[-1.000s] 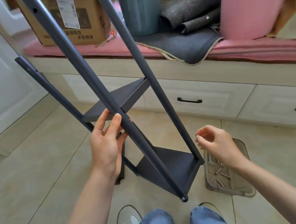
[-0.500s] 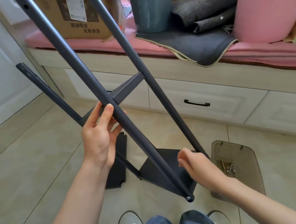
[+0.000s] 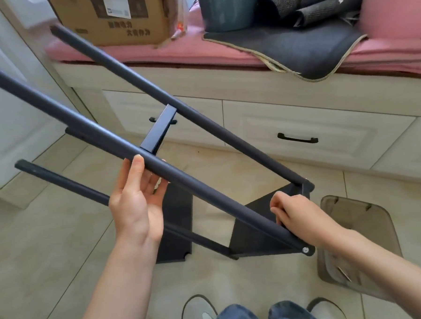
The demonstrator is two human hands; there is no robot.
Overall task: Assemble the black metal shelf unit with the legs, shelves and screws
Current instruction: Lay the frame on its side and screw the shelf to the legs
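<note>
The black shelf unit is tipped over to the left above the tiled floor. Its near leg (image 3: pixel 86 128) runs from upper left down to a screw head (image 3: pixel 306 250). Behind it are the far leg (image 3: pixel 202 116) and a lower leg (image 3: pixel 66 181). The middle shelf (image 3: pixel 159 130) shows edge-on. My left hand (image 3: pixel 136 202) lies under the near leg with straight fingers, thumb against its side. My right hand (image 3: pixel 298 218) grips the edge of the bottom shelf (image 3: pixel 255 237) with curled fingers. A loose black shelf panel (image 3: pixel 177 224) lies flat on the floor beneath.
A translucent brown tray (image 3: pixel 359 222) holding screws (image 3: pixel 342 272) sits on the floor right of the unit. Behind stands a drawer bench (image 3: pixel 300 120) with a pink cushion, a cardboard box (image 3: pixel 114 20) and a dark mat (image 3: pixel 296 50). My shoes (image 3: pixel 200 313) are below.
My right hand left the tray and took hold of the bottom shelf. The whole unit tipped further down to the left, with my left hand staying on the near leg.
</note>
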